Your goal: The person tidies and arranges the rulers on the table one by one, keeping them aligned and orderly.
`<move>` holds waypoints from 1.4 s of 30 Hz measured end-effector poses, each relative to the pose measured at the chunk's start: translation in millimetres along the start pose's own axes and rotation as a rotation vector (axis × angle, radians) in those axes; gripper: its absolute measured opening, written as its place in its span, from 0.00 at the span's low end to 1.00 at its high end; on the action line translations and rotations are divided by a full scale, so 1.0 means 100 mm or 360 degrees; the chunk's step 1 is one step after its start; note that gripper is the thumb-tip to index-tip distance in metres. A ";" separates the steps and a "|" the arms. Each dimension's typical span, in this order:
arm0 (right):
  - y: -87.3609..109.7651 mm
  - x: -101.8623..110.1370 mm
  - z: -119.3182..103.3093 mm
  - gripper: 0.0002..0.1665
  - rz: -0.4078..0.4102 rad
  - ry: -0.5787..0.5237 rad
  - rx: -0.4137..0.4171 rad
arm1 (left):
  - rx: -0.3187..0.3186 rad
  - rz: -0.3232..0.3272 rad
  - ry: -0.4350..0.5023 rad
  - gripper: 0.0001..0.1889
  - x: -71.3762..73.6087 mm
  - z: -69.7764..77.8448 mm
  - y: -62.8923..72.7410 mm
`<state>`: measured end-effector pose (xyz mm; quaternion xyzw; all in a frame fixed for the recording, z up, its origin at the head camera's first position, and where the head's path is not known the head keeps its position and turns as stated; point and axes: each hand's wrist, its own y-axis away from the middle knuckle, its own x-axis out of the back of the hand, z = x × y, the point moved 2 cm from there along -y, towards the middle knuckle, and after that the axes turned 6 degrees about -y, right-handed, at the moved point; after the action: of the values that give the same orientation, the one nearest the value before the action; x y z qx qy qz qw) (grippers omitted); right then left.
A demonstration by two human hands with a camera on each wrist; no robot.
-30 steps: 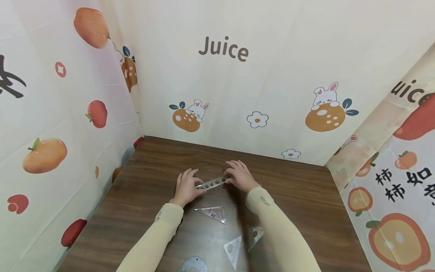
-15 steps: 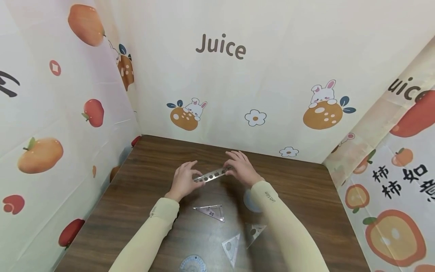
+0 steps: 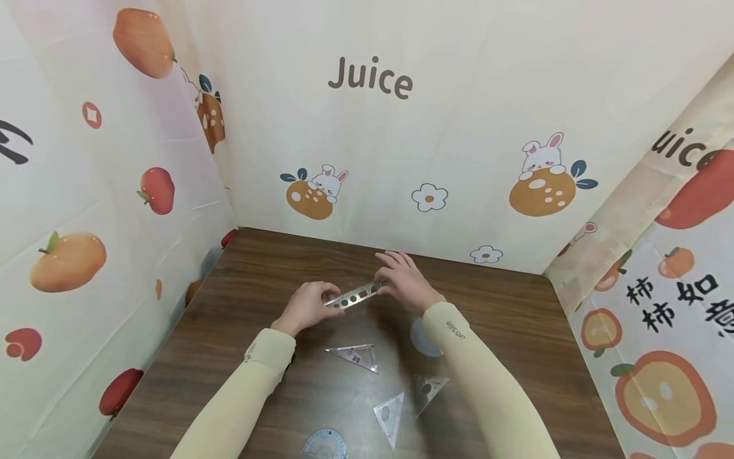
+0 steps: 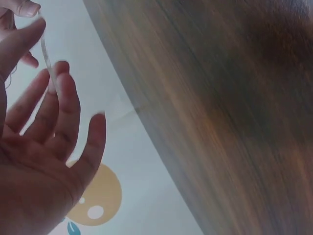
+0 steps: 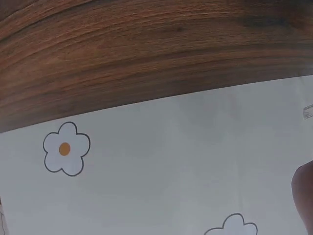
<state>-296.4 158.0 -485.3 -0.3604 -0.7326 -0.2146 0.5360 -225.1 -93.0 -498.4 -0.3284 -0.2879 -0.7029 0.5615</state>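
A clear ruler (image 3: 353, 297) with a row of cut-out shapes is held above the table, slightly tilted, its right end higher in the head view. My left hand (image 3: 306, 306) pinches its left end between thumb and fingers. At the other end, my right hand (image 3: 407, 284) grips it with thumb and index finger, the other fingers extended. Edge-on in the left wrist view, the ruler (image 4: 47, 61) appears as a thin strip by the left hand (image 4: 49, 132). Only a blurred fingertip (image 5: 304, 191) shows at the right wrist view's edge.
On the brown wooden table (image 3: 229, 382) lie clear set squares: one (image 3: 343, 352) below the hands, another (image 3: 392, 430) nearer, a third (image 3: 434, 387) to the right. A blue protractor (image 3: 325, 438) lies in front. My right forearm partly covers a round bluish piece (image 3: 423, 341). Printed curtains (image 3: 373, 153) enclose the table.
Both hands have brought the ruler slightly up and left in the head view. The left fingers have curled in more. The bluish piece by the right forearm has come into view.
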 end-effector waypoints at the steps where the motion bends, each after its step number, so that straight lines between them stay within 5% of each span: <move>1: 0.00 0.00 -0.01 0.15 -0.0004 0.0005 0.0006 | -0.0022 -0.0033 0.0019 0.25 0.01 -0.01 0.00; 6: -0.01 0.00 -0.04 0.14 0.0001 0.0027 0.0064 | -0.0133 -0.0240 0.0137 0.33 0.07 -0.07 -0.01; 12: -0.03 0.03 -0.09 0.14 -0.0005 0.0046 0.0142 | -0.0291 -0.0448 0.0141 0.27 0.20 -0.14 -0.01; 21: -0.06 0.03 -0.11 0.16 0.0015 0.0049 0.0210 | -0.0450 -0.0622 0.0311 0.22 0.25 -0.20 0.02; 29: -0.09 0.05 -0.16 0.26 0.0096 -0.0045 0.0022 | -0.0315 -0.0536 0.0446 0.27 0.21 -0.24 0.05; 36: -0.18 0.11 -0.28 0.43 0.0241 -0.0340 -0.0276 | -0.0117 -0.0383 0.0632 0.29 0.23 -0.23 0.06; 42: -0.24 0.04 -0.38 0.50 0.0222 -0.0514 -0.0409 | -0.0043 -0.0297 0.0675 0.31 0.27 -0.24 0.05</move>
<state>-291.6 116.9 -467.5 -0.5053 -0.7488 -0.2082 0.3749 -227.6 -128.3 -491.8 -0.1530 -0.1831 -0.8088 0.5376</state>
